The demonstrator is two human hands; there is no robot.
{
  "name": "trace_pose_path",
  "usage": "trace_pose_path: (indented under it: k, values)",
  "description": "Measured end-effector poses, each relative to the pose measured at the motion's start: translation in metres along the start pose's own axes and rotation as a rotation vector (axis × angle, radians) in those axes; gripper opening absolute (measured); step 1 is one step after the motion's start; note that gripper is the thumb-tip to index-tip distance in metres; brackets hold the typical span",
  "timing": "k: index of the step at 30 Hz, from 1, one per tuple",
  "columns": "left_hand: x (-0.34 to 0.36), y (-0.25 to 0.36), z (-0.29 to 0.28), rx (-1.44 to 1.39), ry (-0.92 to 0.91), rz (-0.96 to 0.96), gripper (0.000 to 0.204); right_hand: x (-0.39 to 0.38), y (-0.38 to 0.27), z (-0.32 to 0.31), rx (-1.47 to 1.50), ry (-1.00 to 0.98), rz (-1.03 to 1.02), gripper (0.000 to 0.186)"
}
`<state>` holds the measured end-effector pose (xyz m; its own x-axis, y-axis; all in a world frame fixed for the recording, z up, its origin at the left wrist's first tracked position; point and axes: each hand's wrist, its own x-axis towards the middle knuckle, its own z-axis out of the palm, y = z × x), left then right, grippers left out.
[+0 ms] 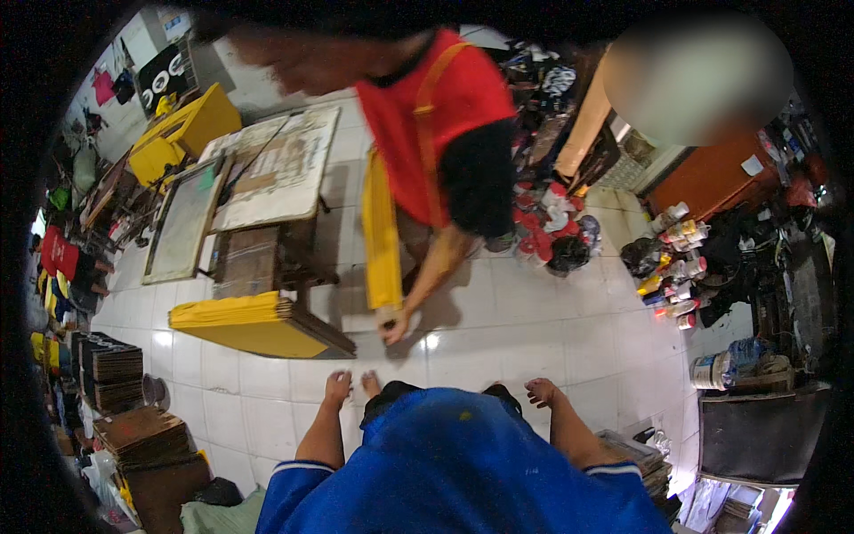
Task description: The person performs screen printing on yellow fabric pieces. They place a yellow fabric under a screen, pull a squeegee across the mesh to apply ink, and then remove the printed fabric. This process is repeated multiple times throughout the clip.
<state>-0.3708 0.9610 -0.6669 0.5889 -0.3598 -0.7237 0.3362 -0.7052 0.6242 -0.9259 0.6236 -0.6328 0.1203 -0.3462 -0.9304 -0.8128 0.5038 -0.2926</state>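
My left hand [339, 386] hangs low at my left side, fingers loose and apart, with nothing in it. Nearest to it is a stack of yellow fabric-covered panels [253, 327] standing on the tiled floor. On my other side, my right hand [540, 392] is held out over the floor, empty, its fingers slightly spread. In front of me a co-worker in a red and black shirt [418, 133] bends forward. That person's hand [395, 326] is at the lower end of a long yellow panel [381, 236], held upright.
A stained white-topped table [276, 169] stands ahead left, a wooden-framed screen [182, 222] leaning against it. Stacked boards [142, 436] are at the lower left. Bottles [680, 267] and dark bags line the right, near a large water bottle [712, 369]. Another person in red [60, 254] is far left.
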Motion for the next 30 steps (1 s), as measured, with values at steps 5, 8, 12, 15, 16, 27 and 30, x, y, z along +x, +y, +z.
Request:
trace_pose_path:
  k: [5,8,12,15,16,27,30]
  values:
    - [-0.051,-0.091,0.119,0.553,-0.307,0.058,0.048,-0.002,0.066,-0.108,0.265,0.329,-0.064,0.034]
    - [-0.056,-0.096,0.192,0.650,-0.392,0.231,0.044,-0.019,0.064,-0.138,0.235,0.301,-0.074,0.032]
    - [-0.043,-0.048,0.272,0.600,-0.311,0.404,0.041,-0.034,0.008,-0.169,0.291,-0.010,-0.256,0.038]
    - [-0.035,0.012,0.316,0.477,-0.223,0.302,0.040,-0.028,-0.034,-0.192,0.279,0.027,-0.256,0.045]
    - [-0.026,0.039,0.328,0.478,-0.277,0.236,0.041,-0.023,-0.041,-0.200,0.302,0.046,-0.268,0.048]
    - [-0.006,0.266,0.515,0.633,-0.586,0.371,0.066,0.033,0.136,-0.367,0.528,0.333,0.079,0.039]
    - [-0.012,0.315,0.530,0.502,-0.545,0.448,0.064,0.060,0.196,-0.375,0.569,0.233,0.232,0.036]
